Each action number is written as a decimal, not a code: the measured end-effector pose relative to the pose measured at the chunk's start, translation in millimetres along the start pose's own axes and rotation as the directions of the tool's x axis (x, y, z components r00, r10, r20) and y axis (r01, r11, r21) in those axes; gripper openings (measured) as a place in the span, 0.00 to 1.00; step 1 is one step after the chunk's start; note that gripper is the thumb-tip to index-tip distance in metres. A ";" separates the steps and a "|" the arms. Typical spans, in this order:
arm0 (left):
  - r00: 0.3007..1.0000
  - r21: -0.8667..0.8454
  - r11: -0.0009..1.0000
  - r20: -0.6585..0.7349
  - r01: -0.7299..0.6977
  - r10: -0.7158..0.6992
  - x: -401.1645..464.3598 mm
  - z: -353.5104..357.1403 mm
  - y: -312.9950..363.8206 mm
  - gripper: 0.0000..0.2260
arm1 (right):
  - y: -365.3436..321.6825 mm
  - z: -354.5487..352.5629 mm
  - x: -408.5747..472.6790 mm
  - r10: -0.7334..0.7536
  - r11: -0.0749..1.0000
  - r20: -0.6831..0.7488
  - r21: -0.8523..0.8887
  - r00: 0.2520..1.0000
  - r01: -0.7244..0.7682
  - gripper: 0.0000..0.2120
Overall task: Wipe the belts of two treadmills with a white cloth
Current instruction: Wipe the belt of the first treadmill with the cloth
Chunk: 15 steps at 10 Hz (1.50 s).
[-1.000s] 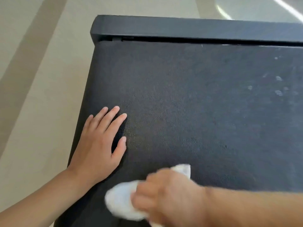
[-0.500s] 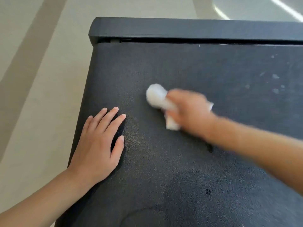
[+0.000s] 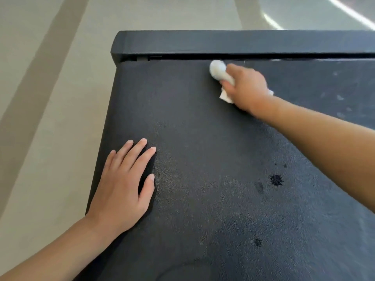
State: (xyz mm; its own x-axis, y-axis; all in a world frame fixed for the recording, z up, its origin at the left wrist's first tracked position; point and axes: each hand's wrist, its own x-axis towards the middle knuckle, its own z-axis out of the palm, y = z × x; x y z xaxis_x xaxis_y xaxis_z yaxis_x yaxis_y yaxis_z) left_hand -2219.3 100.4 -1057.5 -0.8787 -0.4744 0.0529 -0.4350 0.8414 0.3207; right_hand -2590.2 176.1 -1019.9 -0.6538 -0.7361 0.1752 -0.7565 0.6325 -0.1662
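Note:
A black treadmill belt fills most of the view. My right hand grips a bunched white cloth and presses it on the belt, close to the far end cap. My left hand lies flat on the belt near its left edge, fingers straight and spread. Dark wet spots mark the belt under my right forearm, and pale smudges show at the far right.
The treadmill's black end cap runs across the far end, with a narrow gap between it and the belt. Beige floor with darker stripes lies to the left and beyond. The belt's left edge drops to the floor.
My right hand has swept the cloth from the near end of the belt up to the far end cap. My left hand has stayed in place.

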 end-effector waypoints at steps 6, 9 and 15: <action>1.000 -0.045 0.999 0.001 -0.023 0.023 -0.8 -2.0 -5.4 0.25 | -36.1 7.0 -90.7 -0.370 0.918 0.147 -0.097 0.917 0.386 0.07; 1.000 -0.015 1.000 -0.016 -0.026 0.026 -1.3 1.6 -4.4 0.25 | 17.5 -11.0 -119.0 -0.283 0.936 0.123 0.254 0.951 0.246 0.14; 0.944 -0.001 0.944 0.025 -0.330 0.330 48.5 38.7 92.9 0.21 | 50.9 -47.1 -250.2 -0.542 0.835 0.097 -0.047 0.835 0.548 0.11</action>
State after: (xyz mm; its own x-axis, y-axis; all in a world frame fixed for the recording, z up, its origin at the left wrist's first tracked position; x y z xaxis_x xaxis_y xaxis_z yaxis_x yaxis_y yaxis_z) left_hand -2309.9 165.6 -1061.8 -0.9776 -0.1638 0.1324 -0.1204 0.9505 0.2865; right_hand -2465.7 403.8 -1026.5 -0.1344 -0.9807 0.1423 -0.9907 0.1362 0.0024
